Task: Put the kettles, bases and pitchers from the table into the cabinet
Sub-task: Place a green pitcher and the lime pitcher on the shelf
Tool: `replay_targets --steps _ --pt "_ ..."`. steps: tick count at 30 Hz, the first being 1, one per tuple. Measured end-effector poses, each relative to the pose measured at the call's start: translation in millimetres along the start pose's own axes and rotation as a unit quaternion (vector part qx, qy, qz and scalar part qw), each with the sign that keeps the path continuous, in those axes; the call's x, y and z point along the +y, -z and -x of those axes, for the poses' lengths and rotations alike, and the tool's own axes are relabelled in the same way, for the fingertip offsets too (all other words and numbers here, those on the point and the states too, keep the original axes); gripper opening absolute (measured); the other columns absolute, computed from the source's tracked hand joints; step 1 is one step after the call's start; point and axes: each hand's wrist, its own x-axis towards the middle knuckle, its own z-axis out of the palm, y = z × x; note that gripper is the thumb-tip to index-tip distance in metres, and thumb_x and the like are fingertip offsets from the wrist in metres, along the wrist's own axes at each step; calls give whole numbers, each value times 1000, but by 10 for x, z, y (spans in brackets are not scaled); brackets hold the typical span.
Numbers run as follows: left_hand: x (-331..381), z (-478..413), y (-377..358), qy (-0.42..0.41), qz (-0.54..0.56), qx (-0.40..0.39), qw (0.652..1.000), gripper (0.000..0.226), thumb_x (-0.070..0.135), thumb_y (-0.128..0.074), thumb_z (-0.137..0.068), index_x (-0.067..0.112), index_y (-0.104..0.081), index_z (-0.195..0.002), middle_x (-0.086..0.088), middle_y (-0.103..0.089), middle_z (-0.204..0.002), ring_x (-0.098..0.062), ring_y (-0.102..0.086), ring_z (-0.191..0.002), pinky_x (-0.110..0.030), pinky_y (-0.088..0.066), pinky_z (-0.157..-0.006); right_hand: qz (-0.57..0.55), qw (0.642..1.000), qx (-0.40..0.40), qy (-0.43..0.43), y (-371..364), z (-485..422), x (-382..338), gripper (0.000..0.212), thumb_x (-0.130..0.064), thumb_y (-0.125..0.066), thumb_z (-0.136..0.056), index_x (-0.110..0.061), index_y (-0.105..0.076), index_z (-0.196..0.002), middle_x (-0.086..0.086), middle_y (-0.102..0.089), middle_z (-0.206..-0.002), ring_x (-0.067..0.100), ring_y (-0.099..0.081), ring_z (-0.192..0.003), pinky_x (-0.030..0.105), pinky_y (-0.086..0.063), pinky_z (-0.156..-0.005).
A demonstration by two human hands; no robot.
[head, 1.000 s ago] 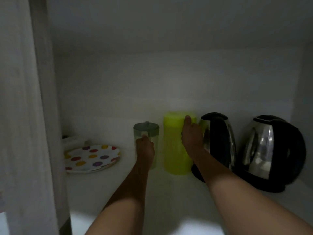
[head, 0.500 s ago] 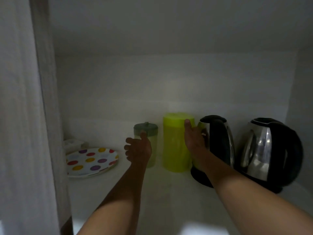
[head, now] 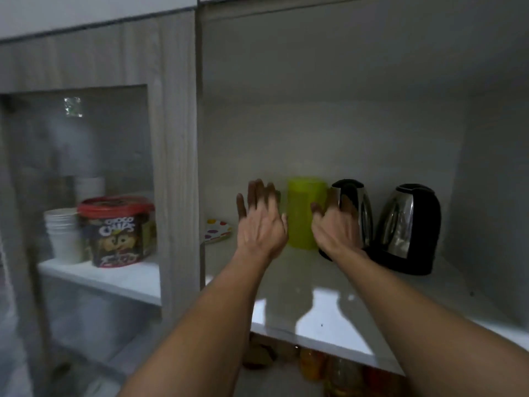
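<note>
Though blur smears them, left hand [head: 259, 222] and right hand [head: 335, 227] look spread, holding nothing. Lime pitcher [head: 305, 213] upright at shelf [head: 315, 310] back, partly covered; steel-black kettle [head: 362, 213] beside it, second kettle [head: 409, 227] nearer right edge.

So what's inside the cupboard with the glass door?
A red-lidded tub and a stack of white cups stand on the shelf, more white ware behind them. The door frame hides whatever is further right, and below the shelf it is too blurry to tell.
</note>
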Motion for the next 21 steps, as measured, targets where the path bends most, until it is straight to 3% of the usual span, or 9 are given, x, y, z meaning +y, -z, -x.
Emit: replay_targets --steps 4,9,15,21 --pt "-100 650 703 8 -44 3 999 74 46 -32 -100 9 -3 -157 -16 3 -165 -30 7 -153 -52 8 -120 -14 999 -25 37 349 652 -302 59 -46 -38 -98 -27 -24 -152 16 -18 -160 42 -23 -143 49 -22 -117" --pt "-528 1377 1555 54 -106 -27 993 75 50 -26 -100 12 6 -156 -15 11 -164 -29 14 -152 -52 11 -119 -56 990 -106 69 581 1461 -913 61 -52 -33 -99 -34 -14 -154 8 -5 -165 40 -13 -148 53 -21 -117" --pt "-1358 2195 2601 164 -160 -25 973 76 49 -28 -100 12 7 -156 -15 12 -164 -30 14 -151 -50 17 -116 -128 965 -182 137 633 2383 -2070 60 -53 -33 -98 -37 -15 -153 6 -5 -165 37 -11 -149 55 -17 -118" --pt "-2433 3327 3700 263 -230 -43 936 74 49 -26 -101 10 6 -156 -15 10 -164 -31 12 -152 -55 9 -118 -187 926 -258 201 520 3622 -3466 58 -51 -33 -99 -37 -18 -153 7 -7 -165 35 -12 -149 55 -15 -119"
